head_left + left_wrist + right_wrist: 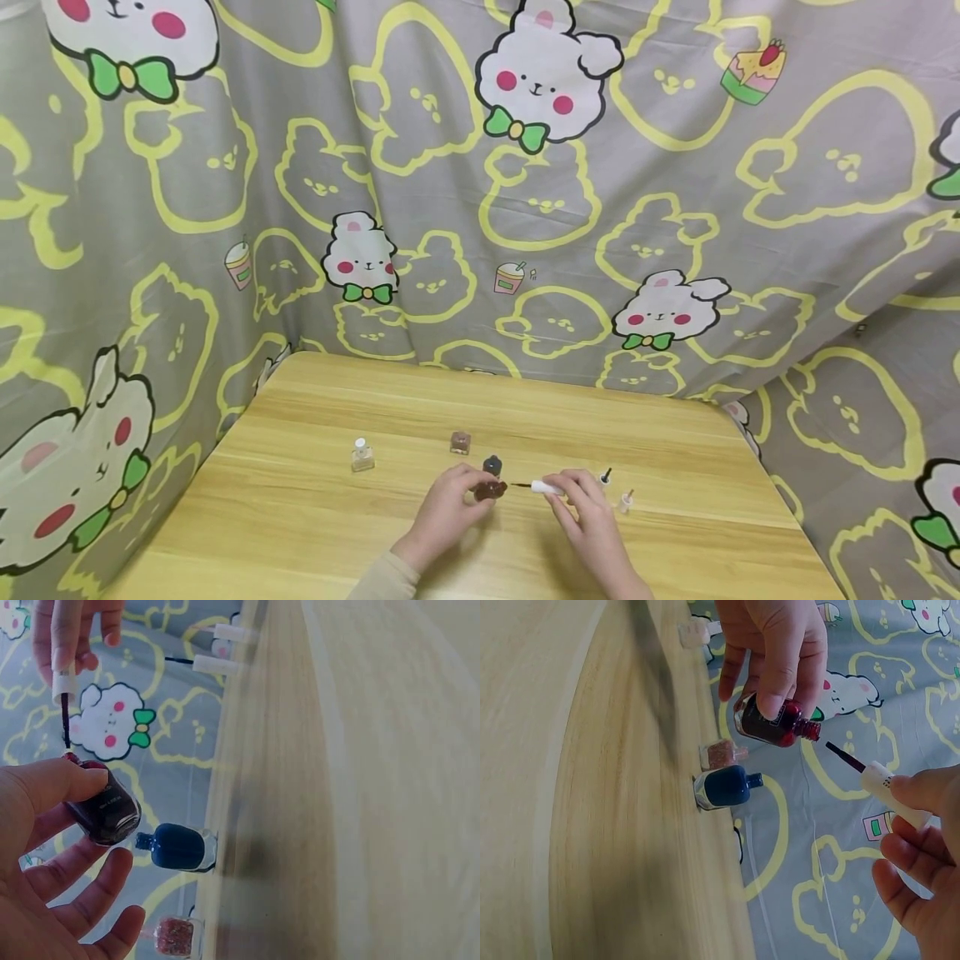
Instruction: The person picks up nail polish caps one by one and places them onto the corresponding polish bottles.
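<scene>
My left hand [450, 507] pinches a dark red nail polish bottle [112, 810] between thumb and fingers, raised above the table. The bottle is uncapped and tilted, its threaded neck pointing toward my right hand [591, 518]. That hand holds a white cap [894, 796] between thumb and fingers. From the cap, a dark-coated brush [845, 757] points at the bottle's mouth, its tip just outside the neck. An uncapped dark blue nail polish bottle [724, 786] stands on the table just beyond the red one.
Behind, a pinkish glitter polish bottle [461, 442] stands uncapped. A pale bottle with a white cap [363, 457] is at the left. Right of my right hand, a white cap with a dark brush [604, 478] and one with a pale brush [626, 502] stand brush-up. A patterned curtain [450, 192] surrounds the table.
</scene>
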Action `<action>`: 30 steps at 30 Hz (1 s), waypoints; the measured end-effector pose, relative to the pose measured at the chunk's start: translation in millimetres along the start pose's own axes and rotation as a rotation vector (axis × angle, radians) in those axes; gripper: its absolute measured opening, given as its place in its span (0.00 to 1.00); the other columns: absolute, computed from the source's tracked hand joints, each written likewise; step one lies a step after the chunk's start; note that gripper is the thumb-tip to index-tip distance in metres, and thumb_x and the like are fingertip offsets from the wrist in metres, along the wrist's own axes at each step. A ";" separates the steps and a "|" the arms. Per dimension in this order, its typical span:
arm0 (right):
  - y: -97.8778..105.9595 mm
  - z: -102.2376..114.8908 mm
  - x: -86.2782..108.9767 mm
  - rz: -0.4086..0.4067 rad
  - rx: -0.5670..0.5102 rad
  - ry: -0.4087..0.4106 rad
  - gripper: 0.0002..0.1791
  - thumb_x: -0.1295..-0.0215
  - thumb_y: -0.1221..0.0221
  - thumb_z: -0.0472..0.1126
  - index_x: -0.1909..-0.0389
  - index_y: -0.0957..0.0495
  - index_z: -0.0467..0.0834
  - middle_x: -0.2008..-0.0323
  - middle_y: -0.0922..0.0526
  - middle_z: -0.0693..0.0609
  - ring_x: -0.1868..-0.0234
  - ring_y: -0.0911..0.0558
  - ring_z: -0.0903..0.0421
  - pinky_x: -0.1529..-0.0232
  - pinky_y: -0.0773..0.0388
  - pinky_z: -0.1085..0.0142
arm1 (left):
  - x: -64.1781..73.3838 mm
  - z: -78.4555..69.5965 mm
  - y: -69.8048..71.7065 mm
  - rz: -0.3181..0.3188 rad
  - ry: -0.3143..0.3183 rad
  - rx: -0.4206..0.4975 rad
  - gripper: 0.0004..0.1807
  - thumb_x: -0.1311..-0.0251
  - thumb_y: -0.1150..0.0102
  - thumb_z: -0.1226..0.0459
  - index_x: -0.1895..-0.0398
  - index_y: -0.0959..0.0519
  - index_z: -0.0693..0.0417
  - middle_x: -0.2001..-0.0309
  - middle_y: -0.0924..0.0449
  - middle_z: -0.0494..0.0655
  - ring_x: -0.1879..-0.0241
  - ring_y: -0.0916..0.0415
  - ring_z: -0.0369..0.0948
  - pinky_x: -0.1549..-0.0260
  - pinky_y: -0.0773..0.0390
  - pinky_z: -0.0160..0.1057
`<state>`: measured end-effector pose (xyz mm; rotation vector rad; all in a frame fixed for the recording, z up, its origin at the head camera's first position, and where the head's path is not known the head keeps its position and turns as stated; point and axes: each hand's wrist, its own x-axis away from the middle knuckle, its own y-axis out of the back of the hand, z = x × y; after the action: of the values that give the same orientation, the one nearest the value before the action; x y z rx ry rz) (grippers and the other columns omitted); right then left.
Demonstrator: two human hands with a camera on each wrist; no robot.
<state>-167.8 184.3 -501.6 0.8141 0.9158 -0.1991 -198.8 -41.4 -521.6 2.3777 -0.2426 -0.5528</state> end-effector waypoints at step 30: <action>-2.6 4.9 -1.8 0.079 0.021 0.013 0.16 0.53 0.29 0.31 0.61 0.17 0.45 0.63 0.22 0.57 0.63 0.23 0.65 0.63 0.20 0.74 | 3.3 -2.9 -4.3 -0.038 -0.080 -0.120 0.15 0.49 0.30 0.61 0.56 0.16 0.45 0.61 0.18 0.37 0.62 0.23 0.35 0.60 0.21 0.35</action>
<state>-167.1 178.7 -500.0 0.8709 0.8934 -0.1346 -194.5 -37.6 -523.5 2.2511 -0.1945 -0.6630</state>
